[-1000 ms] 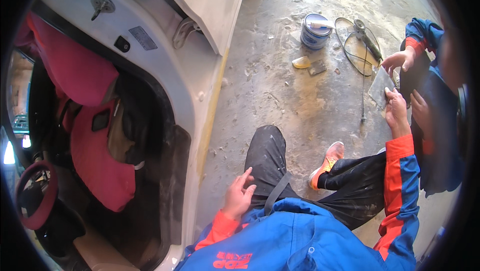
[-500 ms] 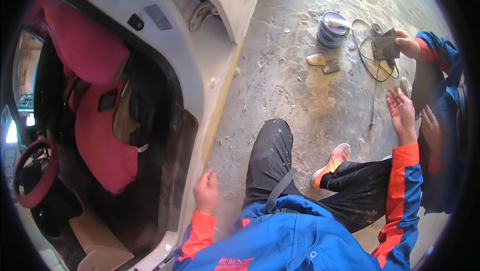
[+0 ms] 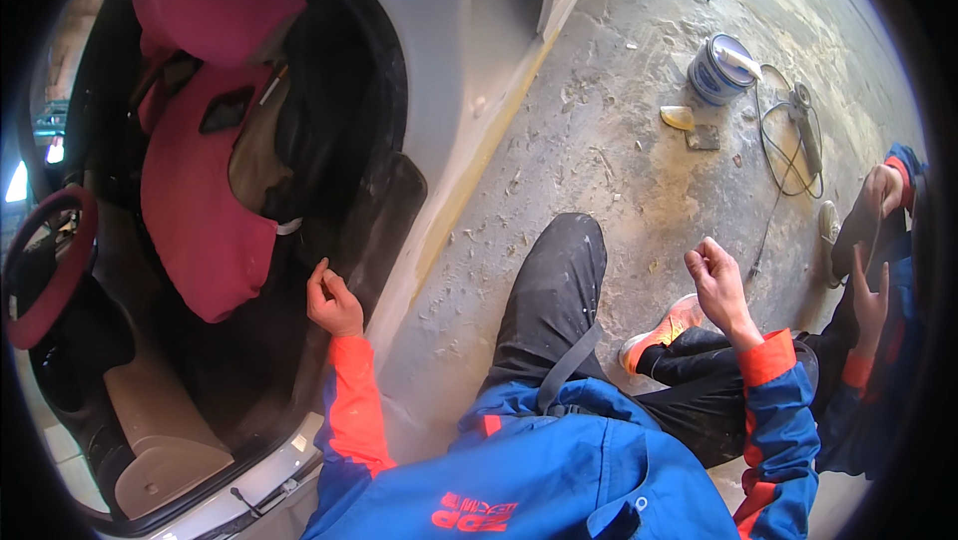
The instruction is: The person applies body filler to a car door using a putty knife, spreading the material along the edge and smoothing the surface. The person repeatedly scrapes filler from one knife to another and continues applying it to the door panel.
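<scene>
My left hand [image 3: 335, 302] hovers at the open doorway of a white vehicle, beside the door sill [image 3: 439, 231]. Its fingers are half bent and slightly apart, holding nothing I can see. Over the floor in front of my bent leg, my right hand [image 3: 720, 285] is raised with its fingers curled in. Nothing shows in that hand. Inside the vehicle are a seat with a dark pink cover [image 3: 195, 201] and a steering wheel [image 3: 50, 270] wrapped in pink.
A blue tin [image 3: 717, 76] with a white tube [image 3: 738, 63] on top stands on the grey floor. Near it lie a yellow scraper [image 3: 678, 118], a dark plate [image 3: 703, 137] and a corded power tool [image 3: 806, 131]. At right is a co-worker [image 3: 873, 340], one hand holding a thin flat piece [image 3: 875, 231].
My view has shifted. My left hand has risen toward the doorway. My right hand has come left and its fingers have curled in. The co-worker's flat piece has moved down and right.
</scene>
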Motion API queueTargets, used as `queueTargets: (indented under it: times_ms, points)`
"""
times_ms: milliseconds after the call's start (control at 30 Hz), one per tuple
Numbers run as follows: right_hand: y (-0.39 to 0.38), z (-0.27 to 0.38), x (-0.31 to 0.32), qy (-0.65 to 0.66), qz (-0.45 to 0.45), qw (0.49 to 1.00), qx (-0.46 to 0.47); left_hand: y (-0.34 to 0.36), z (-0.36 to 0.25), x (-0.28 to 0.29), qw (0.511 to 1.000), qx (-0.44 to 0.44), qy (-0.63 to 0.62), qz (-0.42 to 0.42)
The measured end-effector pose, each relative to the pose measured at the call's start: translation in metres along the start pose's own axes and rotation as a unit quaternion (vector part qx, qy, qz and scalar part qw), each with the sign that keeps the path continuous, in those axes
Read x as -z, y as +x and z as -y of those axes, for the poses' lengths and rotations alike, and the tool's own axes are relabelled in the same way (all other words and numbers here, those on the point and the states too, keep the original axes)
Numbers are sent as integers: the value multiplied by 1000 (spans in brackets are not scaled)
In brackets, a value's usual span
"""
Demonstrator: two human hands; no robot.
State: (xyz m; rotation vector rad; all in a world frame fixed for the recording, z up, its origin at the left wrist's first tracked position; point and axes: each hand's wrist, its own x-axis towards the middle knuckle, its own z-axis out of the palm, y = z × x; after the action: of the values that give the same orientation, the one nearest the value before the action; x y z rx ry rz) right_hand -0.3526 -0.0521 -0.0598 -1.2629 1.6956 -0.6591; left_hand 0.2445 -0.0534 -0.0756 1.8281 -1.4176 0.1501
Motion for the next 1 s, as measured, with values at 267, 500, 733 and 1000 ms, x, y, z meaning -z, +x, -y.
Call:
queueTargets:
  times_ms: [267,500,733,1000]
  points:
    - [0,25,-15,-104,56,992,41,3,-6,2,994,82,-66,1]
    - [-10,66,-24,-206,101,950,214,51,-64,-34,989,30,-72,122]
    - [-8,81,-5,-115,144,975,125,79,-55,-102,998,-2,59,15]
    - [19,76,17,-124,116,977,132,88,-60,-101,963,93,226,110]
